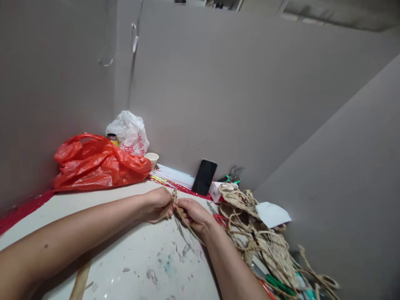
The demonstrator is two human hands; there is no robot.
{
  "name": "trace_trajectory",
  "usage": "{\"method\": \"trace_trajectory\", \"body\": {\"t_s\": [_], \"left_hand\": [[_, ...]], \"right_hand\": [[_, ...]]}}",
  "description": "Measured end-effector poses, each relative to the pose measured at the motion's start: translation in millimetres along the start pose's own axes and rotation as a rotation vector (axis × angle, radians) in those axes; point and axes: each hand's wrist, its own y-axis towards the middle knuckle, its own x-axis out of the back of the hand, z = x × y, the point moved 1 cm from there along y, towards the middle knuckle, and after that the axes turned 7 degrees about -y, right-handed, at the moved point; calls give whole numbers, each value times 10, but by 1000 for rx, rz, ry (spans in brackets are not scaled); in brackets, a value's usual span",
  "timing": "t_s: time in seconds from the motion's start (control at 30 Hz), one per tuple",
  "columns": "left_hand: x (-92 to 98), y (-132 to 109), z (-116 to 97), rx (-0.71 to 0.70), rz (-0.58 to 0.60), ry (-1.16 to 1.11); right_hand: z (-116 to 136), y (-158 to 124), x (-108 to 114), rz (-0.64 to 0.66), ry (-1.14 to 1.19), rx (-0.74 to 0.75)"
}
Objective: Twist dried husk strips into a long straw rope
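My left hand (161, 202) and my right hand (193, 213) meet over the far part of the white board, fingertips almost touching. Both are closed on a tan plant-fibre cord (175, 195). Its short knotted or twisted end pokes up between the fingers. Loose flat strands hang below, one trailing under my right wrist and another curving under my left hand. How the strands cross inside the fingers is hidden. Just right of my right hand lie red-handled scissors (220, 219).
A pile of braided straw rope (275, 246) covers the right side. Behind stand a dark phone (204, 177), green-handled pliers (233, 175) and a small cup (152, 159). A red plastic bag (103, 164) and a white bag (129, 131) sit at left. Grey walls enclose the table.
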Motion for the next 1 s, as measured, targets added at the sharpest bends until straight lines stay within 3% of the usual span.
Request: {"method": "trace_trajectory", "body": {"t_s": [0.17,0.3,0.43,0.63,1.0], "left_hand": [[17,71,105,72,31,-37],[88,76,164,-8,18,26],[93,75,154,-88,79,32],[60,71,123,108,114,-48],[69,96,108,161,118,-38]], "right_hand": [[8,-18,33,3,-3,-10],[13,-33,37,42,-21,-39],[48,-59,33,33,-47,-20],[43,-62,33,9,-89,-14],[66,-79,-7,-34,-249,27]]}}
